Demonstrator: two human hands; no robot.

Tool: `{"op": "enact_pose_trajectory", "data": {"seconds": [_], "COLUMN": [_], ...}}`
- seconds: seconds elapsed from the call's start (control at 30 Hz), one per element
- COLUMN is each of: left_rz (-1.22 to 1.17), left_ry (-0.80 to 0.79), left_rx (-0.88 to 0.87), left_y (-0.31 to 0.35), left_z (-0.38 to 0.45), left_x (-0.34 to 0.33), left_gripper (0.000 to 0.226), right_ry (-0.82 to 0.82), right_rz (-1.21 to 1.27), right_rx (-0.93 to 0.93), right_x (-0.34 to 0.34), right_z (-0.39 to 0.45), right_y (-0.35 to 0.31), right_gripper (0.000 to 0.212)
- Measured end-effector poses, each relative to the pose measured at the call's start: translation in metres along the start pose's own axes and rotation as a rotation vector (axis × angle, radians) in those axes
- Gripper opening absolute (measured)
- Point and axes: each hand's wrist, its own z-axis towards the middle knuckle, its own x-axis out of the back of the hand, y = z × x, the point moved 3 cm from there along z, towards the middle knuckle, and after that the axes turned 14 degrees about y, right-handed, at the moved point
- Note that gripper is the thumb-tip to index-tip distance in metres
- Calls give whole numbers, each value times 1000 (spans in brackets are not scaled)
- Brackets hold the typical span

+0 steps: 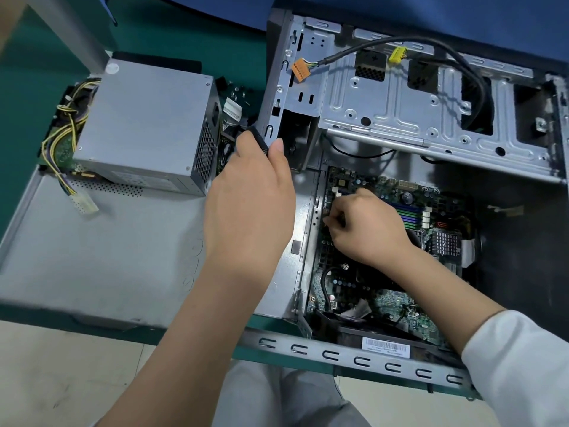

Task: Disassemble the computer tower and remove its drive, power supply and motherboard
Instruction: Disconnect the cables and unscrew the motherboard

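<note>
Motherboard (381, 272) under right hand's (366, 229) curled grip; left hand (249, 208) grips black handle (260, 140).

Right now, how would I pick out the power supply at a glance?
Start at the open case on the right, then look left across the flat grey side panel lying on the green bench. The power supply sits at that panel's far end. It is the only closed grey metal box there, with a perforated vent on its right face and yellow and black wires spilling from its left.
</note>
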Motion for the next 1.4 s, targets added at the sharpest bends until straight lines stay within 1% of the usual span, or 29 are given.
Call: {"op": "enact_pose_trajectory", "data": {"seconds": [0.1, 0.2, 0.3, 0.37, 0.4, 0.47, 0.6, 0.67, 0.73, 0.8, 0.9, 1.0, 1.07, 1.1, 1.13, 1.17, 1.23, 1.27, 1.3, 1.33, 1.37, 1.4], "left_rz": [-5, -13, -11, -12, -12, -10, -5, -3, -3, -22, -114, -156, -118, -96, -64, -38, -40, -57, -55, -27, -6, 4], "left_ry": [4, 11, 15, 21, 23, 27, 25, 24, 21, 9, -54, -189, -262, -258, -219, -161, -62, -78, -152, -261, -362, -423], "left_rx": [-8, -6, -3, -3, -8, -17, -15, -19, -20, 9, 97, 122, 121, 86, 1, -125, -371, -459, -517, -550, -551, -550], "left_y": [0, -1, -2, -2, -2, -2, -1, -1, -1, -2, -6, -9, -12, -14, -12, -8, 0, 4, 10, 14, 17, 16], "left_z": [0, 2, 2, 2, 2, 2, 1, 1, 1, 1, -1, -10, -24, -32, -41, -48, -60, -64, -66, -67, -68, -70], "left_x": [0, -1, -1, -1, -1, -1, 1, 1, 1, 0, 2, 11, 21, 26, 33, 38, 44, 41, 37, 30, 22, 12], "left_gripper": [32, 31, 30, 30, 30, 30, 30, 31, 34, 40, 52, 70, 74, 73, 70, 64, 47, 40, 36, 33, 34, 36], "right_ry": [9, 48, 51, 56, 59, 85, 202, 176, 82, 8, -40, -47, 1, 13, 17, 9, -23, -38, -59, -87, -119, -151], "right_rz": [39, 92, 232, 301, 287, 231, 221, 217, 209, 197, 167, 70, 49, 40, 24, 6, -10, -11, -9, 5, 35, 71], "right_rx": [23, -103, -173, -225, -254, -334, -568, -640, -648, -580, -396, -112, 126, 254, 370, 459, 548, 560, 553, 527, 476, 400], "right_x": [1, 2, 5, 10, 13, 21, 32, 32, 29, 27, 36, 50, 65, 71, 75, 77, 79, 80, 81, 82, 85, 87], "right_z": [-4, 5, 7, 5, 4, 2, 1, 0, -1, 1, 0, -11, -20, -26, -32, -38, -49, -54, -58, -62, -65, -68], "right_y": [4, 9, 8, 11, 14, 24, 47, 52, 50, 47, 42, 39, 33, 31, 29, 28, 28, 29, 31, 34, 38, 44], "right_gripper": [9, 12, 14, 11, 8, 4, 12, 14, 14, 21, 29, 42, 44, 40, 35, 30, 23, 22, 21, 20, 18, 16]}}
